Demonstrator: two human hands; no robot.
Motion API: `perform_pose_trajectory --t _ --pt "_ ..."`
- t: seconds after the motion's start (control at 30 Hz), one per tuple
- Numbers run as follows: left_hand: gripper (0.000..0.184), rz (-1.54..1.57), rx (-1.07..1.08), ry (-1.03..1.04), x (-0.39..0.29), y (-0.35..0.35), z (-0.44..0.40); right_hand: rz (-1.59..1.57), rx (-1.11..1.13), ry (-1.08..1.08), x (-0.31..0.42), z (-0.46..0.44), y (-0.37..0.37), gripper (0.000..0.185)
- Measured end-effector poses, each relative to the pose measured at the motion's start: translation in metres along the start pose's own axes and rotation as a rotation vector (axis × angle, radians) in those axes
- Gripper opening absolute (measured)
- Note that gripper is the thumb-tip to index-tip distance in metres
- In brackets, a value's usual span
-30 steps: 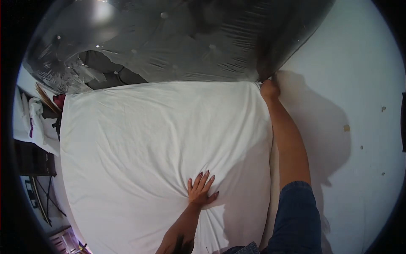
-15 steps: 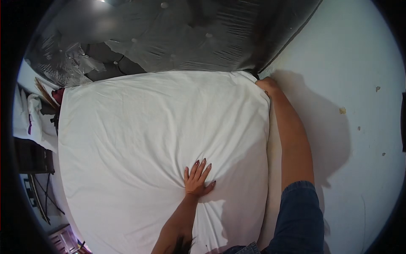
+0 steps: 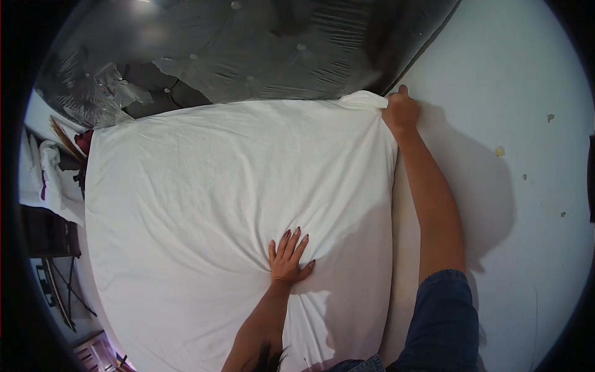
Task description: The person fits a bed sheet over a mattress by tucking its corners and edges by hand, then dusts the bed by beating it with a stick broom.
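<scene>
A white fitted sheet (image 3: 204, 180) covers the mattress, with creases fanning out around my left hand (image 3: 287, 257). That hand presses flat on the sheet near the middle, fingers spread. At the far right corner my right hand (image 3: 403, 111) is closed on the sheet's edge, which it holds up in a fold beside the wall. The fingertips of the right hand are partly hidden. Along the right side, below the sheet's edge, a strip of the bare mattress side (image 3: 401, 204) shows.
A dark tufted headboard (image 3: 260, 49) in torn clear plastic stands at the far end. The pale wall (image 3: 527, 93) runs close along the right side. White cloth (image 3: 52, 180) and a dark piece of furniture (image 3: 49, 230) are at the left.
My right hand has risen and moved slightly away from me at the corner, lifting the sheet's edge into a fold. My left hand stays pressed on the bed.
</scene>
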State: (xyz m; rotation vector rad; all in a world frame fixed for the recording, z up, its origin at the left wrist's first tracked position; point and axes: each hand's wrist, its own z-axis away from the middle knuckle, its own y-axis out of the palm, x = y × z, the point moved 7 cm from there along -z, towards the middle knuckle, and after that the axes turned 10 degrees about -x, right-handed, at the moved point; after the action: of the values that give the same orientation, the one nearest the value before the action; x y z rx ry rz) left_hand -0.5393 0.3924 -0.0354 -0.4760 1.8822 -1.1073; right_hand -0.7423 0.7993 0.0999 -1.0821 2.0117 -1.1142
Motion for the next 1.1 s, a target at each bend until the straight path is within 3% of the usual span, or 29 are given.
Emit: perform_pose_trajectory --t 0.1,0.17,0.2,0.27,0.3,0.37,0.4,0.47,0.5,0.57,0.6,0.67,0.8,0.87,0.9,1.03,1.1 --pt "0.076 0.001 -0.015 0.007 0.000 -0.001 -0.001 -0.068 -0.146 0.018 0.003 0.008 -0.021 0.020" --pt "0.076 -0.011 -0.006 0.001 0.001 0.001 -0.001 -0.186 0.088 0.127 -0.005 0.013 -0.014 0.021" --pt "0.076 -0.010 -0.003 0.000 0.001 0.001 0.000 -0.185 0.091 0.128 -0.005 0.012 -0.024 0.021" --pt "0.076 -0.002 -0.009 0.003 0.000 0.000 -0.001 -0.349 0.897 0.256 0.000 0.042 0.001 0.029" --pt "0.076 0.000 -0.009 0.007 0.000 0.000 -0.001 -0.348 0.896 0.259 -0.001 0.045 0.007 0.029" --pt "0.076 0.007 -0.006 -0.003 0.000 -0.001 -0.001 0.231 1.247 -0.082 -0.009 0.075 0.031 0.036" --pt "0.076 0.009 -0.005 -0.001 -0.001 0.000 -0.001 0.232 1.247 -0.079 -0.010 0.079 0.028 0.036" --pt "0.076 0.007 -0.021 0.002 -0.001 -0.001 0.000 0.191 0.743 -0.068 -0.006 0.057 0.010 0.031" --pt "0.076 0.007 -0.019 0.003 -0.001 -0.001 0.000 0.191 0.745 -0.066 -0.010 0.058 0.016 0.031" --pt "0.075 0.011 -0.015 -0.002 -0.002 -0.001 0.000 -0.084 0.004 0.072 -0.016 0.029 -0.013 0.019" --pt "0.075 0.011 -0.016 -0.001 -0.002 0.000 0.000 -0.084 0.002 0.073 -0.014 0.033 -0.012 0.019" --pt "0.074 0.006 -0.034 0.011 -0.003 -0.002 0.000 -0.307 -0.213 0.246 -0.018 0.045 -0.021 0.014" --pt "0.074 -0.003 -0.020 0.008 -0.002 0.000 0.000 -0.405 -0.266 0.251 -0.014 0.065 0.023 0.027" --pt "0.075 -0.017 -0.024 0.016 -0.001 0.001 0.000 -0.622 0.128 0.552 -0.025 0.072 0.091 0.040" --pt "0.075 -0.018 -0.023 0.016 -0.002 0.001 0.000 -0.650 0.355 0.646 -0.015 0.076 0.077 0.049" --pt "0.076 -0.026 0.001 0.000 0.000 0.004 0.001 -0.614 0.327 0.559 -0.011 0.079 0.113 0.057" --pt "0.076 -0.032 0.006 -0.006 0.001 0.004 0.001 -0.738 0.363 0.505 -0.020 0.076 0.149 0.063"
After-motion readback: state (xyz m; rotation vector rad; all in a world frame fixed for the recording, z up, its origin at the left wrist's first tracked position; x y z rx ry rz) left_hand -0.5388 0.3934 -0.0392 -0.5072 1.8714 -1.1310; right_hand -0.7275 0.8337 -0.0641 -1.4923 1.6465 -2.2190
